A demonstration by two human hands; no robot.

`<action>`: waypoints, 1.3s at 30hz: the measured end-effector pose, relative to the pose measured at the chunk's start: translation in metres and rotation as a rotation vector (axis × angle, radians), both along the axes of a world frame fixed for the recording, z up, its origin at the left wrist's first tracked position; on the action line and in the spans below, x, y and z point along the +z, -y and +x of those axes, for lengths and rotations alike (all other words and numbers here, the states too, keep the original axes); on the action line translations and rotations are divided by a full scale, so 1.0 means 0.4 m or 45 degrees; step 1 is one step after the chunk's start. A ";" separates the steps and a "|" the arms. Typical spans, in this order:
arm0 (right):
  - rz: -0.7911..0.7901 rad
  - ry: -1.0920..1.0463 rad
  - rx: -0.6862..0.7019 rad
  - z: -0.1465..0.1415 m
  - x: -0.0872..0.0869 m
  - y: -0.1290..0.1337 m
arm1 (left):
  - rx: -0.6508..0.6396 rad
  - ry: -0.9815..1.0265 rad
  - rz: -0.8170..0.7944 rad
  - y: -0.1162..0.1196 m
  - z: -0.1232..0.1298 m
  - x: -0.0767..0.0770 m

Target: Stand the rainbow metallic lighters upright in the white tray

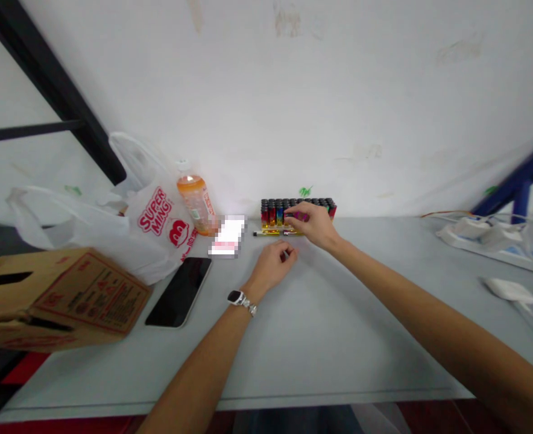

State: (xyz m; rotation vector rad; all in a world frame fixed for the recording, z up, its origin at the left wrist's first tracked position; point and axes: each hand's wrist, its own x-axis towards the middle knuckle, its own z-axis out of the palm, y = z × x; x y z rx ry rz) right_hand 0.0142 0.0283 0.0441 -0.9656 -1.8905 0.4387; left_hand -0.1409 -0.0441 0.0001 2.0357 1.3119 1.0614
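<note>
A compact block of upright, shiny, multicoloured lighters with black tops stands against the wall. My right hand is in front of the block, covering part of it. Its thumb and fingers pinch a purple lighter, held roughly sideways and mostly hidden. Just below, a slim gold piece with a black end lies flat along the front of the block; its exact kind is hard to make out. My left hand rests on the table nearer to me, fingers loosely curled, with nothing visible in them. A watch is on that wrist.
Left of the hands are a phone, a pixelated bright rectangle, an orange drink bottle, a white plastic bag and a cardboard box. At right lie a power strip and a white charger with cables.
</note>
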 end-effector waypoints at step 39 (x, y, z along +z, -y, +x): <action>-0.372 -0.184 0.246 0.030 0.062 0.007 | 0.252 0.333 -0.052 -0.017 0.000 -0.002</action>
